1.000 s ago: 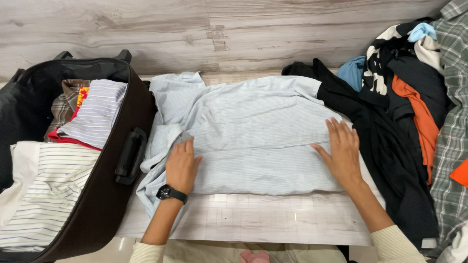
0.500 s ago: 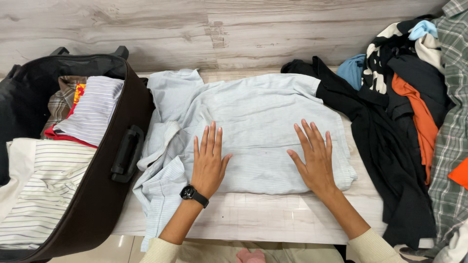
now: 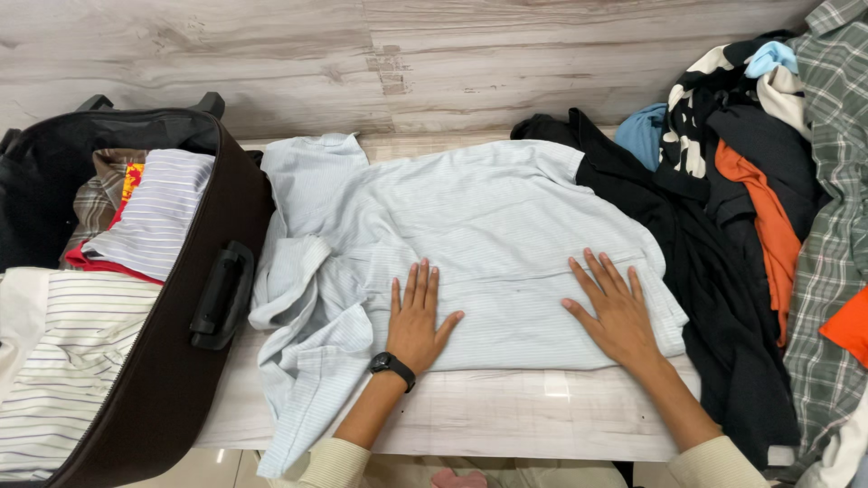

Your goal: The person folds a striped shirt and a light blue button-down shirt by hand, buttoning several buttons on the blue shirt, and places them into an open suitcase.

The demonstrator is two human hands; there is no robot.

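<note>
A pale blue striped shirt (image 3: 470,217) lies spread on a light wood-grain table (image 3: 506,411). My left hand (image 3: 416,316), with a black watch at the wrist, rests flat on the shirt's near edge, fingers apart. My right hand (image 3: 617,312) lies flat on the shirt further right, fingers spread, close to the table's near edge. Neither hand holds anything. One sleeve (image 3: 303,389) hangs crumpled off the left front of the table.
An open dark suitcase (image 3: 194,352) stands at the left, packed with folded striped and plaid shirts (image 3: 149,212). A heap of clothes (image 3: 759,199) covers the right side: black, orange, blue and grey plaid garments. A wood-panel wall (image 3: 362,54) runs behind.
Both hands moved inward from the shirt's sides, then slid toward its near edge. The shirt's right side now lies flatter and wider.
</note>
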